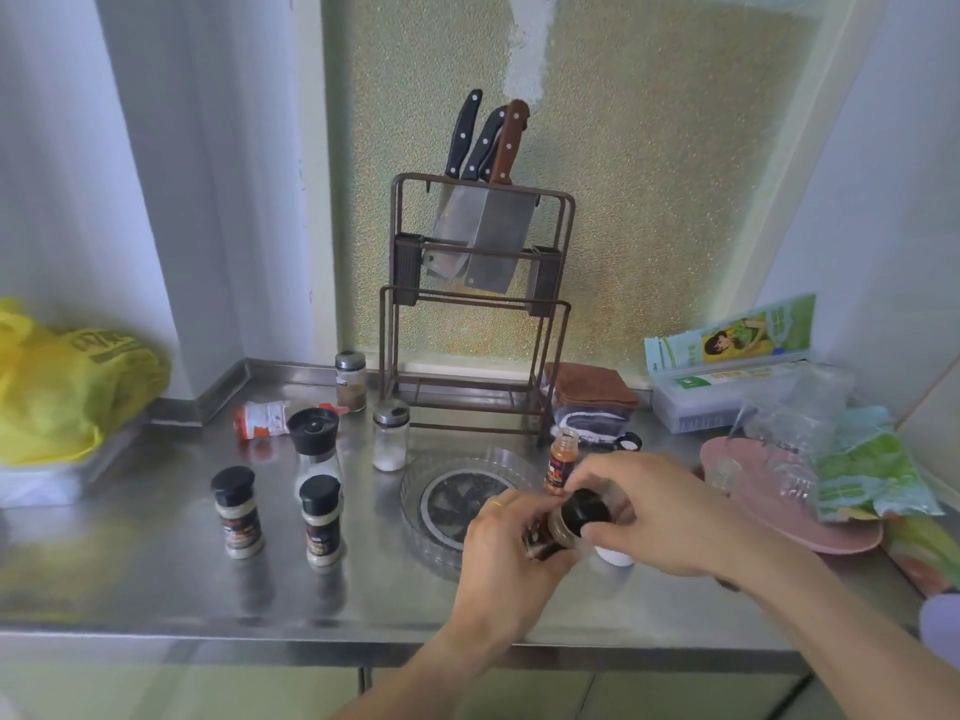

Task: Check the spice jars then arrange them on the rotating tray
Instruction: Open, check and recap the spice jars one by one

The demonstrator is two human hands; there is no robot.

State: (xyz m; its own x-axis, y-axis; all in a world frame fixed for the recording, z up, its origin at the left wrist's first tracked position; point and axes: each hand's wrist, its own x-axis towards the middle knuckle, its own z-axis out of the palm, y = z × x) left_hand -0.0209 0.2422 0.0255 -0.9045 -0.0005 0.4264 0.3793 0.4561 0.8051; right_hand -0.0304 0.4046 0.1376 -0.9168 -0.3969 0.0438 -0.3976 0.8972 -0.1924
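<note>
- You see a grey, shiny steel tabletop [156,563].
- Your left hand [506,553], with a gold ring, holds a jar with a black cap [566,522] and a dark label.
- The rotating tray [415,491] is clear with a dark, mottled centre.
- Two labelled jars [237,511] at the left have black caps and pale contents.
- The grinder [314,444] has a black top over clear glass.
- The small bottle [561,462] is orange.
- The lying bottle [262,419] is white with red ends.
- The bag [67,392] is yellow, the plate [779,511] pink, the folded cloth [589,384] brown.
- The knife rack [475,314] is brown; two knife handles are black, one reddish brown.
- The wall panel [649,200] is speckled green-gold.
</note>
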